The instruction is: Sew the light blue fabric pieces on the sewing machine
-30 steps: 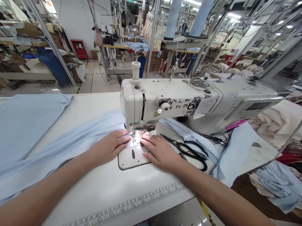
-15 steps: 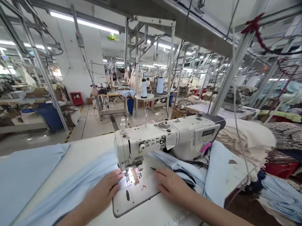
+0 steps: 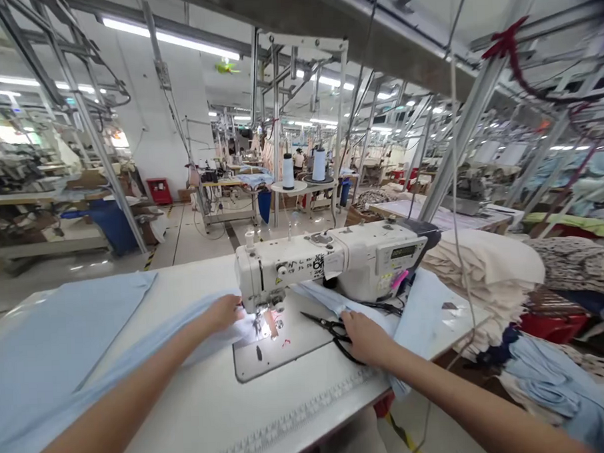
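right hand (image 3: pixel 364 337) now gripping black scissors (image 3: pixel 330 324), left hand (image 3: pixel 224 313) farther forward on blue cloth (image 3: pixel 151 336), its finger closure unclear

At our table (image 3: pixel 204 408) we count one left hand (image 3: pixel 226 311), one right hand (image 3: pixel 364 337), one pair of scissors (image 3: pixel 322 321) in it and one sewing machine (image 3: pixel 358 254). Beyond, we count two thread cones (image 3: pixel 287 172) and one red cabinet (image 3: pixel 159 190).

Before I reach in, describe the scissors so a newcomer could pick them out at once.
Find the white sewing machine on the white table. Right of its lit needle area, the scissors lie with the right hand on their black handles. Pointed dark blades aimed left set them apart from the light blue cloth behind.
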`<state>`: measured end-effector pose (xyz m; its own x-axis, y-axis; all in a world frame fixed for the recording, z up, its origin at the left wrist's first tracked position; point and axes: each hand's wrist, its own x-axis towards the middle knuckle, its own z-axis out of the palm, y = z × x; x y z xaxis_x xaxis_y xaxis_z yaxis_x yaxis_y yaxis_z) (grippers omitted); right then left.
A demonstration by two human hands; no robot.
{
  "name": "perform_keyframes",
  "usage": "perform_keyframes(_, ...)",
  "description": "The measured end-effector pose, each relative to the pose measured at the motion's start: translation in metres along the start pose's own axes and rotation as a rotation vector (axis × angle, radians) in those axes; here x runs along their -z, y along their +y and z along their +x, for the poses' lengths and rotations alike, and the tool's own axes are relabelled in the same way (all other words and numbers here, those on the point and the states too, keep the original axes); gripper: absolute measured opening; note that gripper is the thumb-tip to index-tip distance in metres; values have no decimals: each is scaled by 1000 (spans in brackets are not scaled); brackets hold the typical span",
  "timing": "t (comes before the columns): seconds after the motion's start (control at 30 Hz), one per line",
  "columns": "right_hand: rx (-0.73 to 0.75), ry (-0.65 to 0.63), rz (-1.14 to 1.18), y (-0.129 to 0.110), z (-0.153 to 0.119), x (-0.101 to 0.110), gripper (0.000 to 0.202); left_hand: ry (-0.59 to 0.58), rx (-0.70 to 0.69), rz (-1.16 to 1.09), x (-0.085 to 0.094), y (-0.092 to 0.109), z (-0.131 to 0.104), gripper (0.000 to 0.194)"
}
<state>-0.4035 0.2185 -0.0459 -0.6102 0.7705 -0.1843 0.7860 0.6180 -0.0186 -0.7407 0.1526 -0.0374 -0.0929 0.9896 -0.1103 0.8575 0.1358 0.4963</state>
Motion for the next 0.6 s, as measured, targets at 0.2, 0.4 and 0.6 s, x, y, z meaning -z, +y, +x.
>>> perform_keyframes(0.2, 108, -74, 54, 17, 11, -3, 15, -63, 203, -238, 24, 8, -83, 38)
perform_keyframes(0.4, 301, -19, 81, 16, -8, 0, 27, -80, 294, -769, 20, 28, -165, 45)
perform_keyframes(0.6, 403, 179, 452, -13, -44, 4, 39, -3, 363, -964, -5, 30, -185, 47)
